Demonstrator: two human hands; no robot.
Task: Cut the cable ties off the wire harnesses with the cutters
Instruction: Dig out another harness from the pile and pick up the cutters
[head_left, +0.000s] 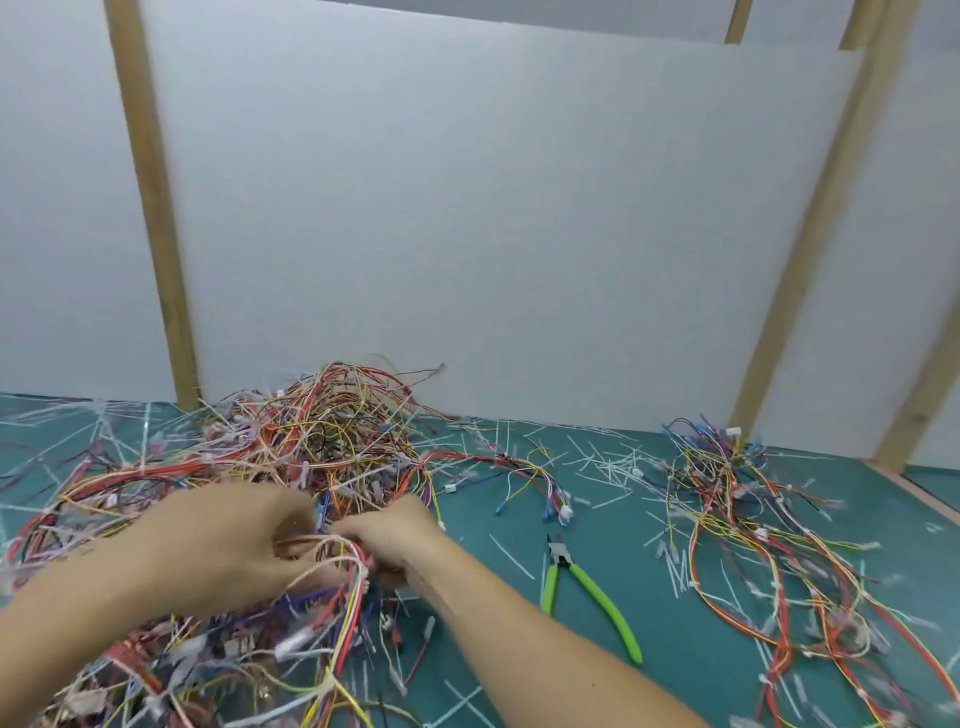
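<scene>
A big tangled heap of coloured wire harnesses with white cable ties covers the left half of the green mat. My left hand and my right hand meet at the heap's near edge, both gripping one wire bundle that loops between them. The frame is blurred, so single fingers are hard to make out. The green-handled cutters lie on the mat to the right of my right forearm, jaws pointing away, with neither hand on them.
A second, flatter pile of harnesses spreads over the right side. Cut white tie pieces litter the green cutting mat. White panels with wooden posts close off the back.
</scene>
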